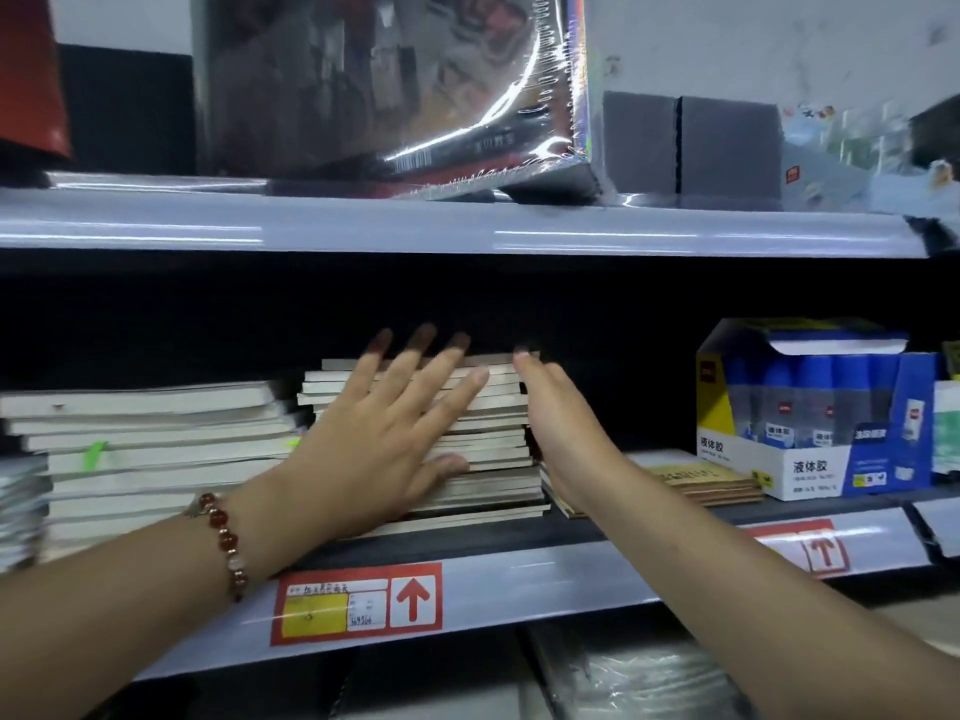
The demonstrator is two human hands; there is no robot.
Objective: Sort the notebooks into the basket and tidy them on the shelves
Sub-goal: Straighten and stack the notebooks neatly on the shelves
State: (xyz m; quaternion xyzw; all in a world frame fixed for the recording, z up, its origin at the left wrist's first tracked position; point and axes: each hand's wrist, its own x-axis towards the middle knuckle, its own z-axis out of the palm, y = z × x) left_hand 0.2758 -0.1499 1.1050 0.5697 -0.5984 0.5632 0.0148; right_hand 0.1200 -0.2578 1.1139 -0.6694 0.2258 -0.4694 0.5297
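A tall stack of thin notebooks (pixel 496 439) lies flat on the middle shelf (pixel 519 574). My left hand (pixel 384 439), with a red bead bracelet at the wrist, lies spread flat against the stack's front edges, fingers apart. My right hand (pixel 561 423) presses edge-on against the stack's right side, fingers straight and together. Neither hand grips anything. A wider stack of white-edged notebooks (pixel 150 449) stands to the left. A short pile of brown-covered notebooks (pixel 701 478) lies to the right. No basket is in view.
A blue and white box of liquid glue bottles (pixel 815 407) stands at the shelf's right. On the upper shelf (pixel 467 228) leans a shrink-wrapped pack of spiral notebooks (pixel 395 85) beside grey boxes (pixel 691 142). Red price labels with arrows (pixel 358 602) mark the shelf edge.
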